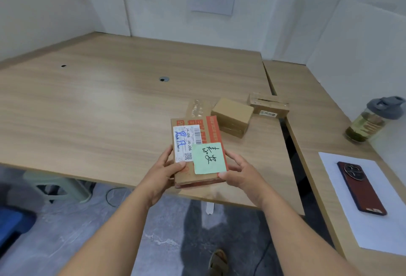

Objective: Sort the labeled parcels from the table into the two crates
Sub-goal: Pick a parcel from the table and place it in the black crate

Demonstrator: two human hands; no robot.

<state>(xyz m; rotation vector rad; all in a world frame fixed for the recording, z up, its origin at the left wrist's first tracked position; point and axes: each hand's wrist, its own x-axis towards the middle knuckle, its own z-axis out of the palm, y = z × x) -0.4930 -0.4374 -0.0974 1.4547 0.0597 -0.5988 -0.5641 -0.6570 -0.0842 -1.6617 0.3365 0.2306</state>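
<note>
Parcel (205,132) held in both your hands, over the near edge of the counter (98,108). It is a flat cardboard box with red print, turned top face up. Your left hand (163,170) has its grip closed on the parcel's left side, with the thumb lying on the white shipping label (186,141). Your right hand (239,172) has its grip closed on the right side: the thumb presses the near right corner and the fingers curl along the edge. A green sticky note (207,158) with handwritten characters covers the near right part of the top face and overlaps the label's corner.

Behind the parcel, three more lie on the counter. A flat clear-wrapped packet (196,107) is just beyond it, a plain brown box (232,116) is to the right of that, and a taped box (269,105) sits by the counter's right edge. On the side counter to your right stand a bottle (371,119) with a grey lid and a phone (361,187) lying on a white sheet (342,214).
</note>
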